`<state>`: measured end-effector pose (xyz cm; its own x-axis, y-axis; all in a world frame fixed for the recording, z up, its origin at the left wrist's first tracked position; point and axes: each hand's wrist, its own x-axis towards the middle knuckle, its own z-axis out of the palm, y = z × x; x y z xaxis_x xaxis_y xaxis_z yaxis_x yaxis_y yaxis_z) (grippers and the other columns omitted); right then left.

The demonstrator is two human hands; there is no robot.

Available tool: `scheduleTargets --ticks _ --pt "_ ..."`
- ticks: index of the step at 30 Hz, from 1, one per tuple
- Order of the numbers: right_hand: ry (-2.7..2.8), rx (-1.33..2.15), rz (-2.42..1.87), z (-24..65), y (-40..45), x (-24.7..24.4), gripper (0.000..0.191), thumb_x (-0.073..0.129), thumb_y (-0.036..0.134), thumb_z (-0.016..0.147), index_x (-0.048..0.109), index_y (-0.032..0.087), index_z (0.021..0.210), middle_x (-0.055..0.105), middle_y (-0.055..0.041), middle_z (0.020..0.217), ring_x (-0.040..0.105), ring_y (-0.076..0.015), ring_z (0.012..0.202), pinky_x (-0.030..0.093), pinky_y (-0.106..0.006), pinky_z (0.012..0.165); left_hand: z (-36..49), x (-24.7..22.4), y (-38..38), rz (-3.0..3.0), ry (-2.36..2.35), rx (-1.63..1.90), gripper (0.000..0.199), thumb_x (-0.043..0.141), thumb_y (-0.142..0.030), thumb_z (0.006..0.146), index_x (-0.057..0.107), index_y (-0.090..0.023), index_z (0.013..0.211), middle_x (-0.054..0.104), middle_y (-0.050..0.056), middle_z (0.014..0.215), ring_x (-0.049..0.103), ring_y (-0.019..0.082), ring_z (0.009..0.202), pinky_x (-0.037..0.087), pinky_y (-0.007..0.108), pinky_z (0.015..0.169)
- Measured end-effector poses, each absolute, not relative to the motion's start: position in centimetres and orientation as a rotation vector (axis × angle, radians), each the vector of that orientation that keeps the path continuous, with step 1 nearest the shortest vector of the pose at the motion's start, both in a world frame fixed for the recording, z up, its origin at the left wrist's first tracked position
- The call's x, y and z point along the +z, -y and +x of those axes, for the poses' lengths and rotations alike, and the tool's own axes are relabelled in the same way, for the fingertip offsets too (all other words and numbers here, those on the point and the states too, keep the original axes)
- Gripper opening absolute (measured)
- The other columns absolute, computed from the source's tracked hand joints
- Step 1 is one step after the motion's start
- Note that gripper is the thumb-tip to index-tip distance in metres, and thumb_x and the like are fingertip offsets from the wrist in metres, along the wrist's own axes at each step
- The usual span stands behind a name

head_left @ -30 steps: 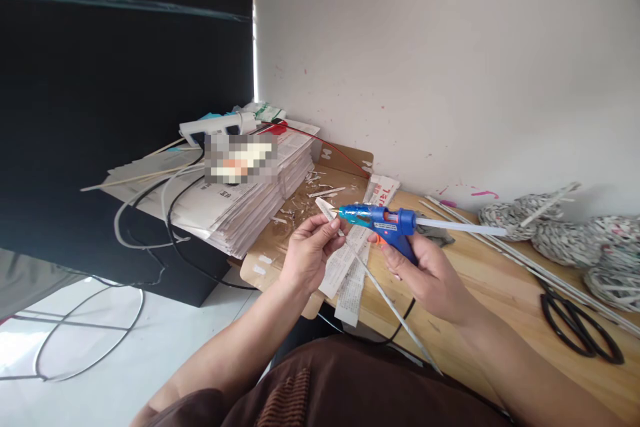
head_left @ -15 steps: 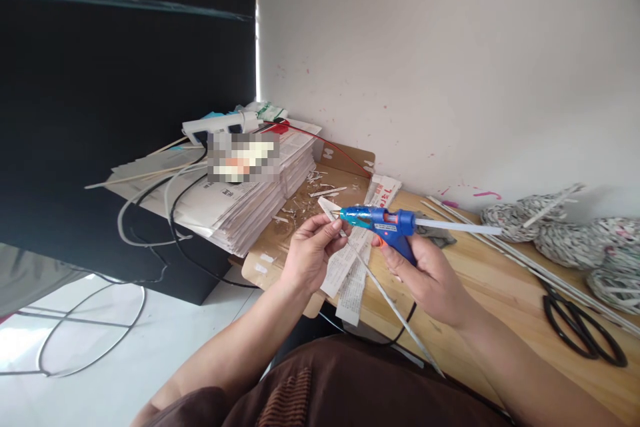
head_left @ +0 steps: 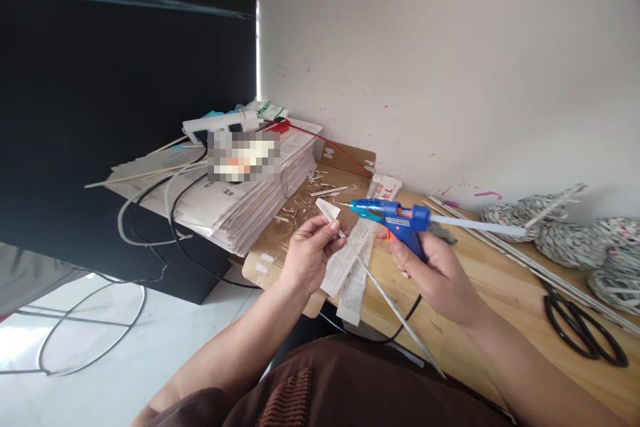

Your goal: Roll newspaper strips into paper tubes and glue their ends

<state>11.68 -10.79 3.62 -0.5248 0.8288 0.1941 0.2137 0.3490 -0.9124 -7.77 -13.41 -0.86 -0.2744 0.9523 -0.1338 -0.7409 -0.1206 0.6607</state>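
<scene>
My left hand (head_left: 314, 248) pinches a thin rolled paper stick (head_left: 387, 297) near its upper end, where a flat pointed paper flap (head_left: 327, 209) sticks out above the fingers. The stick slants down to the right toward my lap. In my right hand (head_left: 433, 270) is a blue glue gun (head_left: 393, 217), its nozzle pointing left and a little apart from the flap. A clear glue stick (head_left: 477, 223) juts from its back end. Printed paper strips (head_left: 357, 273) lie on the table below the gun.
Stacked newspapers (head_left: 255, 203) stand at the left, with a white glue gun (head_left: 220, 125) and cables on top. Paper scraps cover a brown cardboard (head_left: 350, 181). At the right are black scissors (head_left: 583, 327), long paper sticks (head_left: 515, 257) and coiled paper bundles (head_left: 570, 243) on the wooden table (head_left: 480, 307).
The blue glue gun has moved right in my right hand, and its nozzle has come away from the paper flap. My left hand has stayed almost still.
</scene>
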Motion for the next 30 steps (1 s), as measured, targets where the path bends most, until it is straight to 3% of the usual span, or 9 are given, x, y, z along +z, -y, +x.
scheduleTargets --ticks 3,7,20,30 --pt "1.895 1.398 -0.866 11.86 10.92 3.90 0.023 0.049 0.043 0.094 0.054 0.021 0.094 0.043 0.0035 0.064 0.039 -0.0104 0.055 0.036 -0.025 0.052 -7.74 -0.81 13.51 0.385 -0.753 1.703 0.024 0.080 -0.016 0.066 0.063 -0.013 0.081 0.071 0.005 0.077 0.068 0.011 0.071 0.056 0.017 0.062" --pt "1.850 1.547 -0.848 11.66 10.89 3.77 0.026 0.051 0.044 0.094 0.049 0.020 0.084 0.043 0.0038 0.065 0.038 -0.0091 0.055 0.034 -0.024 0.050 -7.67 -0.76 13.75 0.408 -0.723 1.682 0.022 0.080 -0.016 0.067 0.063 -0.013 0.081 0.070 0.004 0.076 0.069 0.012 0.072 0.056 0.016 0.061" --pt "1.773 1.568 -0.881 11.25 10.39 3.87 0.025 0.052 0.044 0.093 0.054 0.020 0.096 0.041 0.0042 0.064 0.038 -0.0092 0.054 0.031 -0.024 0.049 -8.03 -1.06 13.84 0.400 -0.694 1.659 0.021 0.080 -0.016 0.067 0.064 -0.014 0.081 0.072 0.005 0.079 0.070 0.013 0.073 0.057 0.016 0.062" --pt "1.751 1.637 -0.857 11.11 10.75 3.89 0.025 0.054 0.042 0.092 0.048 0.020 0.082 0.042 0.0038 0.062 0.038 -0.0100 0.053 0.031 -0.025 0.048 -8.17 -0.90 13.94 0.412 -0.704 1.644 0.022 0.081 -0.018 0.066 0.064 -0.013 0.080 0.070 0.004 0.078 0.069 0.012 0.074 0.056 0.016 0.063"
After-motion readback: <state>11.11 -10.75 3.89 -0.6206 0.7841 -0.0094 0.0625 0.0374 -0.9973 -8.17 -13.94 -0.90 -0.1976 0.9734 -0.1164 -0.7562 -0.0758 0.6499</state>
